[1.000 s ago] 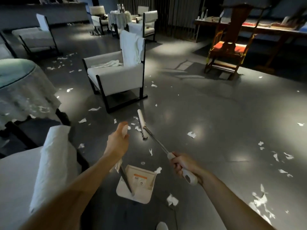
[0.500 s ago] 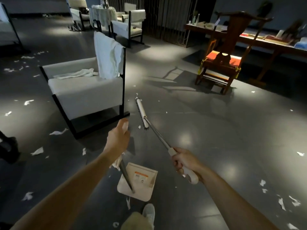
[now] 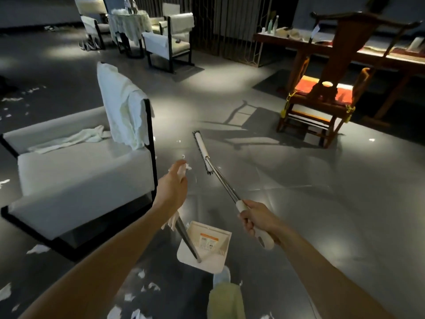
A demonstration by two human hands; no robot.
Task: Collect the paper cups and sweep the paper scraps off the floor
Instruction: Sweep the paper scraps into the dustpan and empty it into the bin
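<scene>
Below centre of the frame, the left hand (image 3: 171, 189) is closed round the upper grip of a long-handled dustpan (image 3: 207, 247), with the white top of the grip showing above the fist. A metal shaft runs down from the hand into the white pan, which carries an orange-and-white label. Whether the pan rests on the floor (image 3: 299, 176) cannot be told.

Right of centre, the right hand (image 3: 257, 219) is wrapped round the white handle end of a broom (image 3: 202, 153). Its metal shaft slants up and to the left, ending in a narrow white head with dark bristles along one edge. Contact between the bristles and the floor cannot be confirmed.

Paper scraps (image 3: 128, 295) lie thickest at the lower left and bottom centre of the frame. More are scattered along the far left edge, and a few small pieces lie near the broom head.

A white armchair (image 3: 80, 176) with a black frame fills the left side, with a pale cloth (image 3: 124, 107) draped over its arm. At upper right, a wooden chair (image 3: 322, 104) with a red cushion stands before a long wooden table (image 3: 368, 54). A shoe (image 3: 222, 276) and a green trouser leg show at the bottom edge, just below the pan.
</scene>
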